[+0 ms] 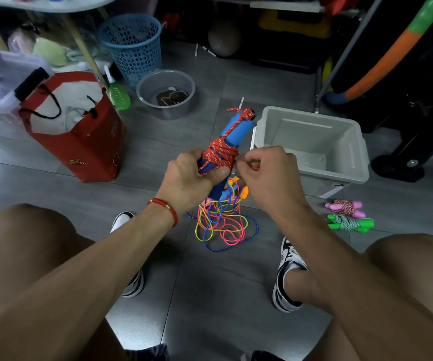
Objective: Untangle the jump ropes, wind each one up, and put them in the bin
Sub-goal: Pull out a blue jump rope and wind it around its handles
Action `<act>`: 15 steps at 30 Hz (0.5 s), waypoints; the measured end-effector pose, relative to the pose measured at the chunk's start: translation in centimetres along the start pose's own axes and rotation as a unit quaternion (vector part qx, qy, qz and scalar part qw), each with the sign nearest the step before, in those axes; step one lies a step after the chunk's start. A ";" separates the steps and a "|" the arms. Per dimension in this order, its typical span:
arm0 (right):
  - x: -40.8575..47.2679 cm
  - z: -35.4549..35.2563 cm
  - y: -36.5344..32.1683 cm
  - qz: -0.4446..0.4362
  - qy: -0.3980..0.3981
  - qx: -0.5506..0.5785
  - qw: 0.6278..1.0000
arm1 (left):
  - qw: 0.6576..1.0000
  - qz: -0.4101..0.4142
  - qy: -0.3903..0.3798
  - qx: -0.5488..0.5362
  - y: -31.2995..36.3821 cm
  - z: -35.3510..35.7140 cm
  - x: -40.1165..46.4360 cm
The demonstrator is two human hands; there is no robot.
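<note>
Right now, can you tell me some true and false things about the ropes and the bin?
1. The left hand holds the blue handles wrapped in red rope. True.
2. The grey bin already has wound ropes in it. False: no rope shows inside it.
3. The pink-handled rope and the green-handled rope lie wound up on the floor. True.
4. The thin colourful cords are neatly wound. False: they lie in a loose tangle.
5. The right hand rests flat on the floor. False: it pinches the red rope's end.

Left hand [189, 178] curled, gripping; right hand [265, 173] pinching, fingers bent
</note>
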State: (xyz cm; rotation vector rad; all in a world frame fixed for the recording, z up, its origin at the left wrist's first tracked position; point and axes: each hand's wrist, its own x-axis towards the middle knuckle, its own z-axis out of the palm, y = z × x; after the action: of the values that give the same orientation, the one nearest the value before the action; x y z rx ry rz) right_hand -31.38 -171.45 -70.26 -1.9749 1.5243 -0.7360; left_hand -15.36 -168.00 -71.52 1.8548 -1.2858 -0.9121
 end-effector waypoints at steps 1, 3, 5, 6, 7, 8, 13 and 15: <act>-0.1 -0.1 -0.3 -0.011 0.017 0.009 1.000 | 1.000 0.003 0.005 0.004 0.1 0.0 -0.1; -0.5 -0.5 -0.9 -0.050 0.041 0.013 0.998 | 1.000 0.004 0.009 -0.027 0.0 0.0 -0.1; -0.8 -0.7 -1.3 -0.096 0.047 -0.019 0.994 | 1.000 0.011 0.008 -0.027 -0.2 -0.2 -0.1; -0.9 -0.7 -1.4 -0.108 0.038 -0.027 0.993 | 1.000 0.018 0.004 -0.021 -0.2 -0.4 -0.1; -0.9 -0.8 -1.4 -0.113 0.023 -0.024 0.993 | 1.000 0.024 0.002 -0.017 -0.2 -0.5 -0.1; -1.0 -0.8 -1.3 -0.116 0.008 -0.018 0.993 | 0.999 0.031 0.000 -0.019 -0.2 -0.7 -0.1; -0.7 -1.3 -0.5 -0.171 -0.011 0.003 0.985 | 0.997 0.045 -0.025 -0.054 0.0 -1.1 -0.2; -0.6 -1.3 -0.2 -0.174 -0.021 0.032 0.984 | 0.995 0.051 -0.051 -0.070 0.1 -1.2 -0.4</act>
State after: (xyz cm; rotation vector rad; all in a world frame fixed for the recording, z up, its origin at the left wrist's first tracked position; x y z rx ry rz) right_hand -32.33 -170.98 -69.25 -2.2208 1.1258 -0.8633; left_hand -14.52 -167.51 -70.75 1.6392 -1.3293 -1.0256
